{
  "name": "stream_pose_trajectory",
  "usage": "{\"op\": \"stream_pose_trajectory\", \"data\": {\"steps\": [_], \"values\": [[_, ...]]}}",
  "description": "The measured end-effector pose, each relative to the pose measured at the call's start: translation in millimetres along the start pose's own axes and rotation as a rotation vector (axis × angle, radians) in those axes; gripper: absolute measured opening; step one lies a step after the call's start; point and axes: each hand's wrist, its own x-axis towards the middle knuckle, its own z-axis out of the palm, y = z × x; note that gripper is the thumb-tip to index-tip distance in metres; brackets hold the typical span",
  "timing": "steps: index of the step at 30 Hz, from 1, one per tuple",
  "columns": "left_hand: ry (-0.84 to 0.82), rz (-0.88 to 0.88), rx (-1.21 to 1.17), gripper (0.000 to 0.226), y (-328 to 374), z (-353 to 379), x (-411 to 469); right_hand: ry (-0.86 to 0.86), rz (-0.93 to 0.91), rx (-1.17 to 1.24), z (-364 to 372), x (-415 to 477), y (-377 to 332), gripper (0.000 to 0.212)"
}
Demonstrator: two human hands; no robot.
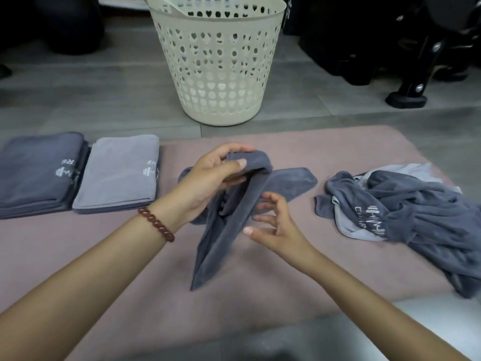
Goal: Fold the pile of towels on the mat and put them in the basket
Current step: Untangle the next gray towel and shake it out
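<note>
Head view shows the folding step in hand, with nothing yet visibly in the basket (218, 74), which stands upright on the floor (78, 105) just beyond the far edge of the mat (260, 277). The left hand (218, 170), a bead bracelet (156, 224) on its wrist, pinches the bunched top of one dark grey towel (229, 230) between thumb and curled fingers and holds it above the middle of the mat. The cloth hangs twisted, its lower corner reaching the mat, and another part lies flat behind. The right hand (273, 222) holds nothing. Its fingers are spread and loosely bent just beside the hanging edge, and whether they touch it cannot be told. The next move likely calls for that hand to find a free corner, so that both hands can shake the cloth open and lay it flat before any fold is made. Counted: one basket, one mat, one towel in hand. Two stacks (117, 173) of folded towels sit side by side at the left end of the mat, the lighter grey one nearer the middle, and the layers in each are too close to count. At the right end, one loose pile (403, 212) shows at least two towels, a dark one and a pale one.
</note>
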Motion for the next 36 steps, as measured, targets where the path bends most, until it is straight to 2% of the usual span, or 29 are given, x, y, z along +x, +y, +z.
{"op": "stream_pose_trajectory", "data": {"steps": [3, 6, 9, 11, 13, 14, 16, 18, 21, 22, 23, 24, 26, 27, 28, 30, 32, 36], "values": [[-0.134, 0.068, -0.052, 0.046, -2, 0, -4, 0.004, 0.133, 0.005, 24, 2, 25, 0.072], [-0.110, 0.144, 0.026, 0.045, 2, 3, -3, 0.089, 0.273, -0.049, 42, 10, 55, 0.052], [0.090, 0.246, 0.044, 0.031, 10, -2, 3, 0.178, 0.403, -0.166, 40, 21, 72, 0.029], [0.276, 0.311, 0.153, 0.027, 11, -19, 7, 0.259, 0.434, -0.120, 24, 28, 85, 0.013], [0.455, 0.344, 0.316, 0.030, 6, -46, 9, 0.378, 0.469, -0.003, 2, 32, 92, 0.009], [0.522, 0.341, 0.395, 0.031, 2, -60, 9, 0.460, 0.454, 0.027, -10, 34, 94, 0.009], [0.597, 0.314, 0.504, 0.031, -3, -86, 9, 0.610, 0.285, -0.024, -33, 36, 78, 0.010], [0.651, 0.305, 0.518, 0.028, -3, -100, 11, 0.673, 0.068, -0.126, -55, 45, 40, 0.012], [0.739, 0.404, 0.636, 0.030, 21, -104, 21, 0.596, -0.142, -0.055, -85, 68, -29, 0.003], [0.747, 0.465, 0.653, 0.030, 36, -103, 25, 0.567, -0.218, -0.099, -93, 73, -55, 0.006], [0.772, 0.517, 0.660, 0.031, 53, -105, 31, 0.538, -0.307, -0.236, -103, 77, -81, 0.013], [0.817, 0.551, 0.665, 0.030, 72, -109, 37, 0.496, -0.386, -0.489, -113, 81, -107, 0.022], [0.880, 0.579, 0.691, 0.026, 113, -118, 51, 0.435, -0.439, -1.163, -132, 93, -160, 0.031], [0.885, 0.568, 0.738, 0.021, 134, -121, 57, 0.438, -0.453, -1.402, -143, 102, -184, 0.028], [0.886, 0.551, 0.802, 0.014, 154, -123, 63, 0.465, -0.463, -1.508, -154, 113, -208, 0.023], [0.908, 0.564, 0.871, 0.014, 196, -123, 74, 0.574, -0.489, -1.528, -171, 133, -257, 0.017], [0.962, 0.631, 0.835, 0.020, 243, -116, 82, 0.702, -0.462, -1.442, -184, 148, -311, 0.020], [1.075, 0.753, 0.719, 0.024, 344, -90, 91, 0.914, -0.352, -1.094, -201, 155, -416, 0.027]]}}
